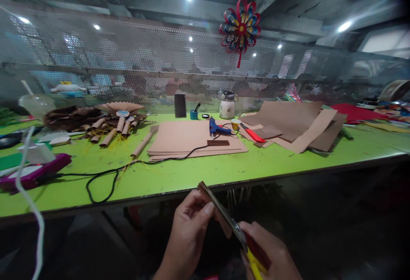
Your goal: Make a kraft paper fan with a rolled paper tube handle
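Observation:
My left hand pinches a folded strip of brown paper below the table's front edge, thumb on its near side. My right hand is closed round scissors with yellow handles. The scissor blades lie against the strip. Both hands sit lower than the green table.
On the table lie a stack of brown sheets, a blue glue gun with a black cord, a red cutter, loose brown paper, rolled paper tubes and a purple box. A paper pinwheel hangs on the mesh.

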A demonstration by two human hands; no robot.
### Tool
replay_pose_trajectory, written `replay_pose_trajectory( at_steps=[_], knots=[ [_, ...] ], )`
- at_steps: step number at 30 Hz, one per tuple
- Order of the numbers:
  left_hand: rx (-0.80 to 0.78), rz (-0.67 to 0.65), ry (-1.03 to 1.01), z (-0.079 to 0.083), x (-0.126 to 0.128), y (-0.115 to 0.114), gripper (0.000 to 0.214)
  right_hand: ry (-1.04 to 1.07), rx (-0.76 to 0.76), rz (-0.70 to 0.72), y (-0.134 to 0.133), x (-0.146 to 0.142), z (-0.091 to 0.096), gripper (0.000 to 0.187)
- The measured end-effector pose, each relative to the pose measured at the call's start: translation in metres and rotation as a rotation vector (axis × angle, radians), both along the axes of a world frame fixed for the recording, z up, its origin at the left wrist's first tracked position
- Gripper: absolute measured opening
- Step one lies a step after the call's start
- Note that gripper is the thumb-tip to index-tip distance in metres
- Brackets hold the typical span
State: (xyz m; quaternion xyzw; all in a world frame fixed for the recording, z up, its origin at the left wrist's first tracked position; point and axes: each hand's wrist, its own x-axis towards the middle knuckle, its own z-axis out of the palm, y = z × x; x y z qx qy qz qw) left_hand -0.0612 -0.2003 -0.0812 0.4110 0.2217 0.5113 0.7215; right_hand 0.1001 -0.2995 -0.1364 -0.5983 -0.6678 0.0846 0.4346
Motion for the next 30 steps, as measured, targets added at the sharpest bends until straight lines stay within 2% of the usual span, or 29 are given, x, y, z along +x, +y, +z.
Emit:
replay_pose_trajectory(
  at_steps=[6,15,21,30],
  knots=[
    [0.01,-0.005,0.011,0.0,0.002,-0.001,0.012,0.028,-0.022,-0.028,-0.001,0.0,-0.002,0.048],
    [0.018,-0.034,0.042,0.0,0.005,-0.004,0.013,0.03,-0.049,0.009,0.002,0.0,0.009,0.047],
    [0.058,-0.026,0.045,-0.004,0.003,0.001,0.012,0.01,-0.035,-0.029,-0.004,-0.001,0.007,0.05],
    [0.071,0.082,0.065,0.0,0.006,-0.002,0.013,-0.02,-0.01,-0.102,-0.007,-0.003,0.0,0.044]
  ],
)
